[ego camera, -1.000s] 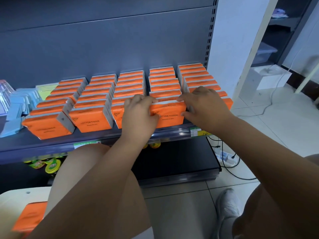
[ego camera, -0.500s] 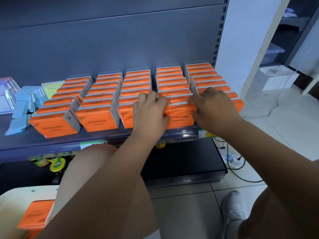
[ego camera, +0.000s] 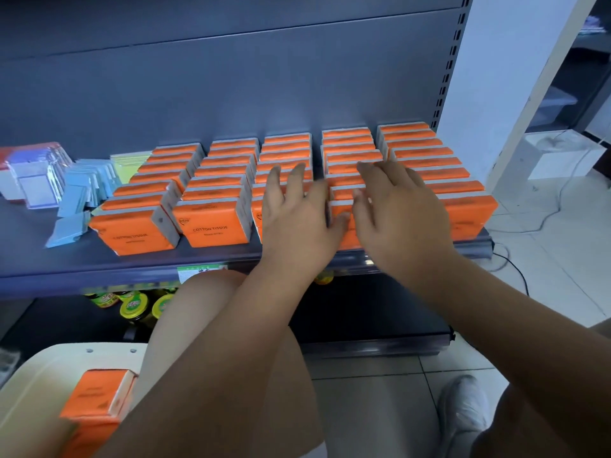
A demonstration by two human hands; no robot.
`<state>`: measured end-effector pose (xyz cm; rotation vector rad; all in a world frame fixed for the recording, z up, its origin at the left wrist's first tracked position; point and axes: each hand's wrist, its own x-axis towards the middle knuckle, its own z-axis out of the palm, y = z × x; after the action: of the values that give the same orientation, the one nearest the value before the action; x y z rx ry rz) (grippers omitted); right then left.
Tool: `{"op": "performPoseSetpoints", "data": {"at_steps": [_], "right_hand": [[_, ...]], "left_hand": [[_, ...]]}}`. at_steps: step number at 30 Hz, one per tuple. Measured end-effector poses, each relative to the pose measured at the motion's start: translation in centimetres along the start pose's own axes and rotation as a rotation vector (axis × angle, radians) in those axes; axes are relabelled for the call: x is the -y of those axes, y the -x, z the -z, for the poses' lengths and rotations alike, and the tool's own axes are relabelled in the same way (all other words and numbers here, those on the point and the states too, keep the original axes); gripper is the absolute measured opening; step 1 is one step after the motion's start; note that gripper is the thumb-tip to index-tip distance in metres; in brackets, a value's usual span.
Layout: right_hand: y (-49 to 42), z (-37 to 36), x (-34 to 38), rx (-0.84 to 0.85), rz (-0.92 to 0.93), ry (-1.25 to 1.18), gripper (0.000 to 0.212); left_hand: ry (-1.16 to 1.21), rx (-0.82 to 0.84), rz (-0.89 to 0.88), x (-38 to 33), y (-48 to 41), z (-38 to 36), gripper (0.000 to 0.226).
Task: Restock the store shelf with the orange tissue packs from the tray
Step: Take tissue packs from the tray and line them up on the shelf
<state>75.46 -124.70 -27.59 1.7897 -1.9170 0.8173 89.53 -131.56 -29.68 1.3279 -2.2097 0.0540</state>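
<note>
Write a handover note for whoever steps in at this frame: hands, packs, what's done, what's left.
Left hand: open, fingers spread over the third row's front packs, holding nothing.
Right hand: open over the fourth row, holding nothing.
Done: five rows of orange tissue packs stand on the shelf.
Left: at least one orange pack lies in the tray; shelve it.

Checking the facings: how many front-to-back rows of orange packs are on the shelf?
5, side by side: leftmost row, second row, third row partly behind the left hand, fourth row behind the right hand, rightmost row.
</note>
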Motion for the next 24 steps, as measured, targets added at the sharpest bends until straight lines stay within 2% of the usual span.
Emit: {"op": "performPoseSetpoints", "data": {"at_steps": [3,8,17,24], "right_hand": [[-0.7,-0.2,2.6,-0.012,0.039,-0.101,0.046],[-2.0,-1.2,8.6,0.113,0.079,-0.323,0.055],[-0.8,-3.5,25.6,0.259,0.323,-0.542,0.048],[5.1,-7.3,35.9,0.477,0.453,-0.592,0.041]], "left_hand": [[-0.058,0.003,0.140,2.0,0.6,2.6,0.071],[-0.240,-0.062,0.258,7.8,3.9,7.8,0.089],[-0.406,-0.135,0.545,17.5,15.6,17.2,0.080],[-0.407,-0.109,0.772,23.0,24.7,18.4,0.066]]}}
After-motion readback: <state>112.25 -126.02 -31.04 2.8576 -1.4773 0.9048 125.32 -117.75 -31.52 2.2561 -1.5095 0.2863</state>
